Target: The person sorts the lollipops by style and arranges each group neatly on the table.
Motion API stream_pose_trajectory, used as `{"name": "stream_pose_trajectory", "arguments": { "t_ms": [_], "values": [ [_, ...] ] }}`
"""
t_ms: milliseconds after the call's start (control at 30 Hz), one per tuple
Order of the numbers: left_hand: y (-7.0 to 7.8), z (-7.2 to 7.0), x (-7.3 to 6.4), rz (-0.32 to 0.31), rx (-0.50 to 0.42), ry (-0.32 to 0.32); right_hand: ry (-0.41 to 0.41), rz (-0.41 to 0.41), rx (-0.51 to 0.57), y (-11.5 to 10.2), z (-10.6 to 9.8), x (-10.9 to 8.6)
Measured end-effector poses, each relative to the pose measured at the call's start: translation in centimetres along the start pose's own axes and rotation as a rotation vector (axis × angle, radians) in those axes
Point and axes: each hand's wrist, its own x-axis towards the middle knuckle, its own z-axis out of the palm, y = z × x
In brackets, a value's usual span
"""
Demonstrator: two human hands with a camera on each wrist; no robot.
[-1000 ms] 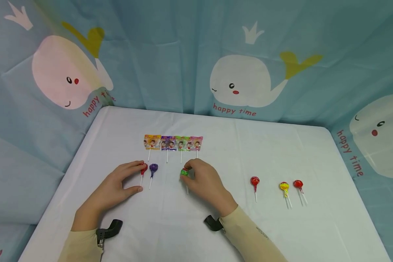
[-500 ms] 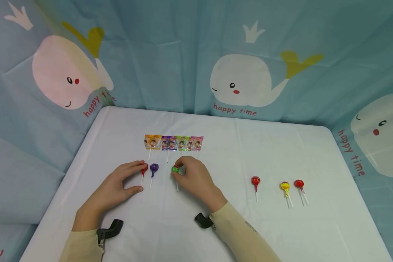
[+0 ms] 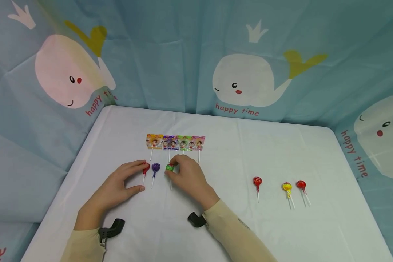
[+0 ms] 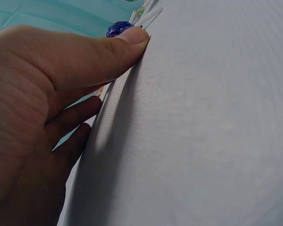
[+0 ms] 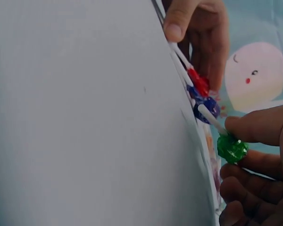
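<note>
My right hand (image 3: 193, 180) pinches a green-wrapped lollipop (image 3: 169, 167) between thumb and fingers, its white stick pointing toward me. In the right wrist view the green lollipop's head (image 5: 232, 148) shows under the thumb. Just left of it lies a purple lollipop (image 3: 155, 167), then a red lollipop (image 3: 146, 168). My left hand (image 3: 121, 182) rests at the red one, fingertips on its head and thumb by the stick's lower end. The left wrist view shows the left thumb (image 4: 108, 52) with the purple lollipop's head (image 4: 118, 29) beyond.
Behind the hands lies a row of bagged lollipops: orange (image 3: 154, 141), purple (image 3: 170, 142), then green and pink (image 3: 198, 143). To the right on the white table (image 3: 314, 233) are a red lollipop (image 3: 257, 181), yellow ones (image 3: 286, 187) and more red (image 3: 301, 184). A whale-print curtain (image 3: 170, 65) hangs behind.
My right hand has moved left with the green lollipop, bringing it closer to the purple one. My left hand has stayed at the red lollipop.
</note>
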Motion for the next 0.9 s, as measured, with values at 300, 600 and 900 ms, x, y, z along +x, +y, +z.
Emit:
{"name": "stream_pose_trajectory", "arguments": {
  "t_ms": [300, 600, 900],
  "values": [
    [-0.2, 0.0, -0.1, 0.018, 0.0, 0.01, 0.039, 0.02, -0.053, -0.4, 1.2, 0.5],
    [-0.5, 0.2, -0.1, 0.038, -0.003, 0.017, 0.032, 0.02, -0.119, -0.9, 1.7, 0.8],
    [-0.6, 0.3, -0.1, 0.041, 0.002, 0.011, 0.018, 0.018, -0.166, -1.0, 1.9, 0.8]
  ]
}}
